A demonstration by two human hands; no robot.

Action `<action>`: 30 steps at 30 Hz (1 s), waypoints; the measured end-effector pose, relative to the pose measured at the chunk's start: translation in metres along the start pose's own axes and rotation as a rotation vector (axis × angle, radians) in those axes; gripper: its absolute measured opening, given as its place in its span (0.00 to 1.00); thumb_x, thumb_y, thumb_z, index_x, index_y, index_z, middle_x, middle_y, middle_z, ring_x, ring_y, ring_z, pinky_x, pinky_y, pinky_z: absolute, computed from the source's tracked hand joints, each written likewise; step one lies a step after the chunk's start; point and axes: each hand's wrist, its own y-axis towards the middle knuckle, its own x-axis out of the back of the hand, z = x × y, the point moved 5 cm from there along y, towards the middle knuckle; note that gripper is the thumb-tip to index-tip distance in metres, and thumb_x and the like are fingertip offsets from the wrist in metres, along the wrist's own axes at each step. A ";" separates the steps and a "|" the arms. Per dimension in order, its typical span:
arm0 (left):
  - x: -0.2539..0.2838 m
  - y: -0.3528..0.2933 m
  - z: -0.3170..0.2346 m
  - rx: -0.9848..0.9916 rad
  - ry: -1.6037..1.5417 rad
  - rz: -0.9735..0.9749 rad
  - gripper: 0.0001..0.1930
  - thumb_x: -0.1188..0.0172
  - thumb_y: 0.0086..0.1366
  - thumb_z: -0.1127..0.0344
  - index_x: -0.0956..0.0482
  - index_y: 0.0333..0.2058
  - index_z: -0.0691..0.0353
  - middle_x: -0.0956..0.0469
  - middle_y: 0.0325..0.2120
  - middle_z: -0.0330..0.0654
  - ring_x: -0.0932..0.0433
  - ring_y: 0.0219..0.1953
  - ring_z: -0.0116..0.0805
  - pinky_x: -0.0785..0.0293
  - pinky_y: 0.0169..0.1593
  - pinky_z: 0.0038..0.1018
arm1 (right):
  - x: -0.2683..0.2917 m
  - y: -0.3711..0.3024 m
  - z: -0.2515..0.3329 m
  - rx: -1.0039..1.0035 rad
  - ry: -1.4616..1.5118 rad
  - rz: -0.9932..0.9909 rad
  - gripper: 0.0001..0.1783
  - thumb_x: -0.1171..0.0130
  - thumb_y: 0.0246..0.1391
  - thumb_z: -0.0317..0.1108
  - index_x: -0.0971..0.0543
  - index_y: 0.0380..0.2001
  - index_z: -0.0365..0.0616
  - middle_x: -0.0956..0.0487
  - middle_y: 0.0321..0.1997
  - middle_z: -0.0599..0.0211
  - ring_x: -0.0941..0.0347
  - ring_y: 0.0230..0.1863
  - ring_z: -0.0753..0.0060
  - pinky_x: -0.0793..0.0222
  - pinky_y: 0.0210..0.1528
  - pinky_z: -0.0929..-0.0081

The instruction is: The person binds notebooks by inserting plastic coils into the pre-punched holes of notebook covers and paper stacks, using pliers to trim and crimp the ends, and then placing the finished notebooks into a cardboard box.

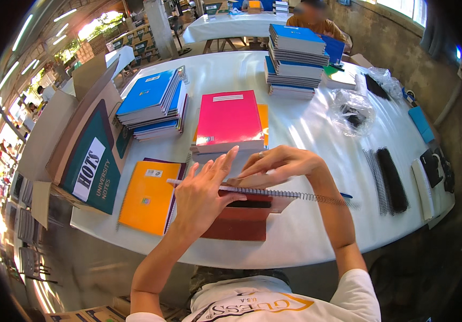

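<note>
Mid-frame, my left hand (199, 193) clasps a notebook (284, 203), thumb on its near side, other fingers slightly spread. A thin, springy wire coil (322, 199) threads its edge, trailing bare to the right. My right hand's (282, 163) fingers blur above; I can't tell whether they pinch. My left hand hides one end.

You hold up a thick notebook with a reddish-brown cover (283, 204), its punched edge uppermost and facing you, sloping slightly down toward your right. A thin, dark grey spiral wire coil (294, 195) runs along that edge; its free length sticks out well past the notebook's right end, unsupported and drooping a little.
</note>
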 end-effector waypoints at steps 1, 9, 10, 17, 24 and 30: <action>0.001 -0.003 0.002 0.014 0.005 0.009 0.53 0.27 0.41 0.47 0.41 0.67 0.41 0.21 0.51 0.42 0.20 0.46 0.47 0.29 0.58 0.46 | -0.002 0.007 -0.008 -0.173 -0.192 -0.006 0.35 0.41 0.52 0.56 0.21 0.50 0.33 0.21 0.46 0.45 0.27 0.50 0.56 0.31 0.51 0.60; 0.006 -0.007 0.013 0.036 0.054 -0.017 0.51 0.29 0.43 0.45 0.42 0.67 0.39 0.20 0.48 0.44 0.20 0.47 0.48 0.29 0.58 0.45 | 0.002 0.012 -0.007 -0.262 -0.225 0.045 0.35 0.43 0.53 0.55 0.22 0.52 0.33 0.23 0.52 0.47 0.28 0.51 0.57 0.32 0.52 0.60; 0.006 -0.007 0.013 0.034 0.034 -0.013 0.51 0.29 0.43 0.45 0.42 0.67 0.39 0.20 0.48 0.44 0.20 0.47 0.48 0.30 0.58 0.45 | 0.005 0.012 -0.008 -0.355 -0.265 0.032 0.36 0.44 0.53 0.55 0.22 0.52 0.33 0.23 0.53 0.46 0.28 0.52 0.56 0.32 0.53 0.59; 0.010 -0.011 0.021 0.028 0.040 -0.010 0.52 0.28 0.41 0.45 0.41 0.67 0.41 0.20 0.47 0.48 0.21 0.51 0.48 0.32 0.59 0.48 | 0.000 0.028 -0.010 -0.068 -0.109 0.025 0.34 0.42 0.53 0.58 0.20 0.52 0.40 0.21 0.47 0.54 0.26 0.50 0.61 0.30 0.51 0.67; 0.018 -0.018 0.036 0.069 0.070 -0.034 0.52 0.28 0.40 0.45 0.39 0.67 0.41 0.21 0.51 0.44 0.26 0.56 0.52 0.34 0.61 0.49 | -0.007 0.051 -0.016 -0.226 -0.202 0.092 0.33 0.45 0.56 0.57 0.20 0.50 0.35 0.21 0.50 0.51 0.27 0.53 0.58 0.32 0.54 0.66; 0.023 -0.024 0.054 0.209 -0.031 -0.053 0.56 0.25 0.40 0.50 0.45 0.69 0.42 0.39 0.66 0.42 0.44 0.69 0.55 0.36 0.64 0.46 | -0.003 0.066 -0.024 -0.423 -0.474 0.111 0.38 0.43 0.52 0.58 0.22 0.52 0.33 0.22 0.50 0.51 0.27 0.49 0.59 0.32 0.52 0.69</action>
